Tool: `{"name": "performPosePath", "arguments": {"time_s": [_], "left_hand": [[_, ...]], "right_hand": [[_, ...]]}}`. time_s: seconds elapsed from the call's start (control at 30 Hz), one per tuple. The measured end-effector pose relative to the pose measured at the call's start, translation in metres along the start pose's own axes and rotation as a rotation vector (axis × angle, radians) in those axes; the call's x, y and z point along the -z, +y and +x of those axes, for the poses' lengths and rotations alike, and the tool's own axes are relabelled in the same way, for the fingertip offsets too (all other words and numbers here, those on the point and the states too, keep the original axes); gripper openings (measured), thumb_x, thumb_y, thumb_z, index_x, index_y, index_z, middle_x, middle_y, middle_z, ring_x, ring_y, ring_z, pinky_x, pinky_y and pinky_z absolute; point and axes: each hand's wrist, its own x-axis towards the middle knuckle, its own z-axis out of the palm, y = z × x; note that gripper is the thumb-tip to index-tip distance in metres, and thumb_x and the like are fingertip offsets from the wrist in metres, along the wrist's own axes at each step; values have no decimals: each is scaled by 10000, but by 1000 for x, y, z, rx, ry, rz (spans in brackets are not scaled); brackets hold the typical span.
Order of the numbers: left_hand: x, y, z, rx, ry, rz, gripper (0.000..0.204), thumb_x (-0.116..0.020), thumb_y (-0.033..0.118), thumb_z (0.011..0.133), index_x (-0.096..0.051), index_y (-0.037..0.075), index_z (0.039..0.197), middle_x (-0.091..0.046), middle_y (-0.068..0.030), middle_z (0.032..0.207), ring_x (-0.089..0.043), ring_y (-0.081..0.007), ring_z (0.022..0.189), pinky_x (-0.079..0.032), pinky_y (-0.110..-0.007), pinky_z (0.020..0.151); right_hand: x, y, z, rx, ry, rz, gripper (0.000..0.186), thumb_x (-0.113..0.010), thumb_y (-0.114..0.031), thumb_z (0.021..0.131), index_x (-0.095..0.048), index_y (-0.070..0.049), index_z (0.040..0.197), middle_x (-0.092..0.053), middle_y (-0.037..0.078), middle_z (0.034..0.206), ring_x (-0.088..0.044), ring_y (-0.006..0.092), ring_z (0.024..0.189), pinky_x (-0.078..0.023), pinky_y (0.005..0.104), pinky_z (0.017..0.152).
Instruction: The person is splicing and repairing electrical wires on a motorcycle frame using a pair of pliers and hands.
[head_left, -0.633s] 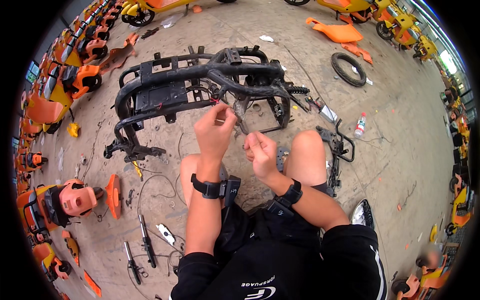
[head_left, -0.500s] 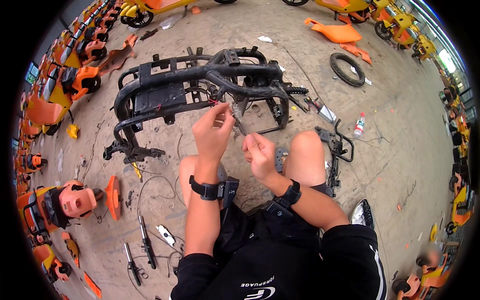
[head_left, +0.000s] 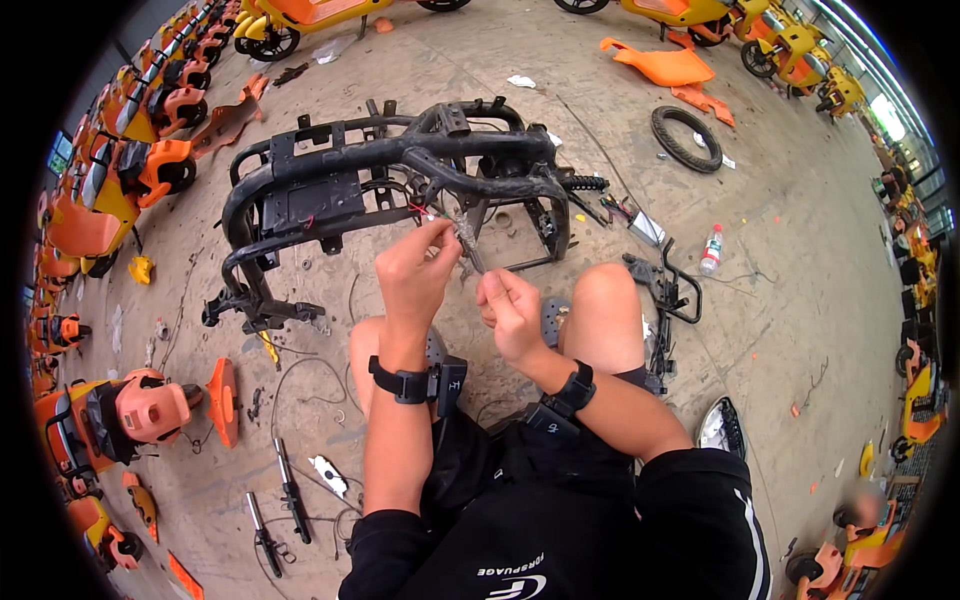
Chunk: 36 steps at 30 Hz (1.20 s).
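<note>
A black scooter frame lies on the floor before me, with a grey, frayed-looking cable hanging from its near side. My left hand is closed in a pinch beside that cable, its fingertips at thin wires, reddish with a small white piece. Which wire sits between those fingers is too small to tell. Lower and to the right, my right hand has thumb and forefinger pressed together at the dark lower end of the cable. Its other fingers are curled in.
A tyre, a plastic bottle and a bent black metal part lie on the right. Two fork tubes and loose cables are at lower left. An orange panel lies far right. Rows of yellow-orange scooters line the sides.
My view has shifted slightly, moving the scene a little left. Both hands keep their pinch; the left fingers have moved slightly apart from the cable, showing the white piece more.
</note>
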Motion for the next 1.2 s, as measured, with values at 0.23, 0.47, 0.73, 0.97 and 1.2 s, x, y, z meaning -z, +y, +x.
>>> {"name": "performPosePath", "arguments": {"time_s": [0.23, 0.47, 0.73, 0.97, 1.2], "left_hand": [[0, 5, 0, 54, 36, 12, 94, -682, -19, 722, -668, -4, 814, -654, -114, 682, -651, -186, 594, -496, -269, 567], [-6, 3, -1, 114, 96, -12, 92, -680, -23, 724, -671, -15, 815, -673, -114, 694, -679, -184, 639, -508, -267, 598], [-12, -3, -8, 266, 137, -134, 81, -673, -19, 742, -679, -25, 823, -683, -100, 700, -682, -161, 652, -508, -257, 612], [-16, -1, -8, 355, 139, -245, 77, -661, -11, 767, -683, -27, 839, -684, -58, 707, -658, -99, 667, -493, -228, 585], [-17, 5, -9, 531, 137, -418, 109, -651, 23, 819, -681, -48, 896, -678, -60, 777, -647, -102, 709, -515, -223, 480]], "right_hand": [[-2, 2, -1, 5, -1, -21, 335, -481, -238, 990, -511, -32, 728, -401, -46, 589, -323, 30, 514, -233, 215, 468], [-2, 4, 0, 33, -16, -25, 322, -488, -254, 991, -498, -28, 762, -362, -47, 577, -269, 30, 469, -185, 221, 449], [-1, 4, 0, -12, -5, 0, 323, -493, -260, 989, -501, -27, 766, -360, -44, 567, -269, 33, 464, -189, 222, 448], [-1, 1, -2, -75, -2, 125, 325, -501, -247, 981, -497, -40, 731, -374, -54, 588, -282, 20, 475, -188, 216, 440], [1, 2, -1, -128, -43, 202, 323, -494, -264, 985, -489, -43, 750, -341, -62, 580, -257, 18, 460, -180, 216, 430]]}}
